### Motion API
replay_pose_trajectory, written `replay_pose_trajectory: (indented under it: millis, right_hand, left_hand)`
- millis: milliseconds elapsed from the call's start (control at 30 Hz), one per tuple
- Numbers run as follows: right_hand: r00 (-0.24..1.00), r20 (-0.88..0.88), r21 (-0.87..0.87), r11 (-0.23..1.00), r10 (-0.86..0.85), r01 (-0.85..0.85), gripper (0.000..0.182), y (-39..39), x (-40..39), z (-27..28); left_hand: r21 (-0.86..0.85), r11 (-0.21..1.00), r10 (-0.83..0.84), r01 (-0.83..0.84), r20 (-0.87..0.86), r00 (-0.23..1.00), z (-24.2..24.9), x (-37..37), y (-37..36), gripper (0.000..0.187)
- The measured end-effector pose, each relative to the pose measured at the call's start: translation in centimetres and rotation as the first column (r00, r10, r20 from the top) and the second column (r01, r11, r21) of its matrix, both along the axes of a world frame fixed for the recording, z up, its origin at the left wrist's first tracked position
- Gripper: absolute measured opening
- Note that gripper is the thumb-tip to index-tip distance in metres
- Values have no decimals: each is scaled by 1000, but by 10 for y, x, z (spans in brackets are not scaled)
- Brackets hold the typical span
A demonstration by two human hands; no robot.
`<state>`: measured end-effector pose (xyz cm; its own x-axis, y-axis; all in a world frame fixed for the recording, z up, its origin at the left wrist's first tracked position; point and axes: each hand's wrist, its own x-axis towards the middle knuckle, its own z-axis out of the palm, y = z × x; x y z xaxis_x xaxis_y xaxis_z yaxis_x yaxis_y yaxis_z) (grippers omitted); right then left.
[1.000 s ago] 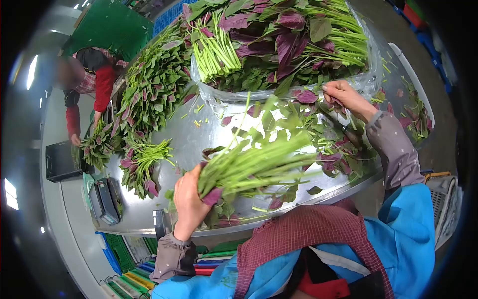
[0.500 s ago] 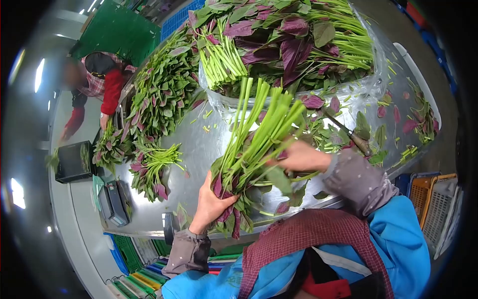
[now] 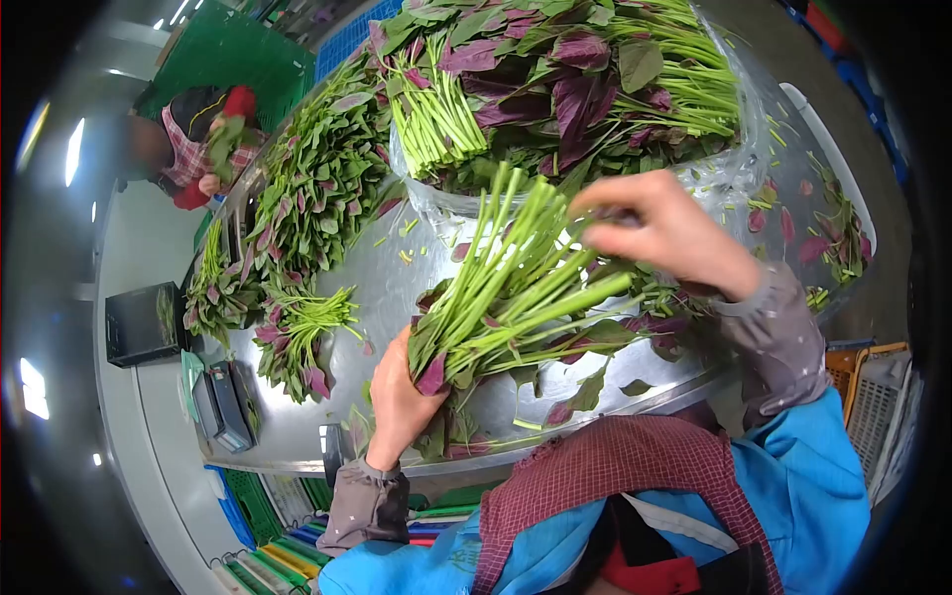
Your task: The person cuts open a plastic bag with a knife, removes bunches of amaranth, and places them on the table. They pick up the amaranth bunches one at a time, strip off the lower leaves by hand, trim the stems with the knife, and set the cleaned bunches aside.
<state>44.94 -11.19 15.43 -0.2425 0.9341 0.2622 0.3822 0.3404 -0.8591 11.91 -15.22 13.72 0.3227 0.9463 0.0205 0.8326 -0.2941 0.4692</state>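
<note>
Through the head camera I see the left hand (image 3: 399, 402) with its fingers (image 3: 400, 349) wrapped tight around a bunch of greens (image 3: 511, 283), down near the leaves. The bunch is over the table (image 3: 297, 421), with its stems pointing up and away. The right hand (image 3: 679, 233) is curled just beside the stem tips, but it is blurry, so I can't tell if it pinches anything. Behind the bunch, a big pile (image 3: 560, 89) sits in clear plastic (image 3: 441, 203).

Your right hand (image 3: 669, 233): raised from low on the bunch (image 3: 511, 288) to near its stem ends (image 3: 540, 190). Co-worker's arms (image 3: 188, 196): previously extended, now bent, greens (image 3: 230, 149) held up.
</note>
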Motion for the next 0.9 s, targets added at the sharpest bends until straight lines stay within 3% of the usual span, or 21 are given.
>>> replay_pose_trajectory:
  millis: [33,67,100,167,233,267,300,367,400,500,533,567,667,833,900]
  right_hand:
    - [856,502,184,982,-126,37,24,1,-6,-1]
    - [708,655,357,934,-266,20,24,1,-17,-8]
    - [648,725,328,944,-234,-27,27,0,-29,-10]
    - [694,719,169,957,45,-237,29,-7,-48,-16]
    - [829,557,343,894,55,-290,29,-12,-63,-25]
    - [757,637,157,937,146,-312,25,-11,-67,-25]
    - [757,637,156,937,146,-312,25,-9,-68,-31]
    - [937,311,252,937,158,-242,20,-3,-68,-48]
    - [955,221,188,952,200,-243,15,-3,-67,-50]
    - [954,179,114,958,242,-264,15,-7,-53,-44]
    - [963,206,219,951,175,-220,14,-11,-50,-38]
    - [961,209,218,949,180,-226,14,-15,-49,-31]
    - [888,447,554,813,-111,-177,14,-23,-44,-20]
    - [887,442,604,776,-136,-182,8,-33,-50,-24]
    - [845,534,447,846,8,-291,6,-32,-51,-41]
  left_hand:
    - [58,998,-29,30,-19,999,0,2,0,64]
    - [144,987,-67,77,-72,995,0,4,0,61]
    - [143,986,-70,79,-70,995,1,5,0,61]
    - [54,997,-51,58,-130,990,4,8,-1,71]
    - [45,996,-73,79,-127,989,3,11,-2,72]
    - [36,994,-95,100,-124,988,2,12,-2,73]
    - [35,994,-95,100,-124,988,2,13,-2,73]
    - [-14,996,-87,86,-90,992,2,14,-2,74]
    - [-16,996,-83,82,-89,993,2,14,-2,74]
    - [-99,990,-106,103,-31,994,8,17,-4,75]
    - [-74,987,-147,143,-38,988,9,21,-4,73]
    - [-48,982,-187,185,-43,981,10,23,-4,72]
    - [-130,975,-179,180,20,984,11,27,-2,78]
    - [-255,954,-150,159,57,987,15,31,2,82]
    - [-255,956,-156,148,-10,988,10,28,1,82]
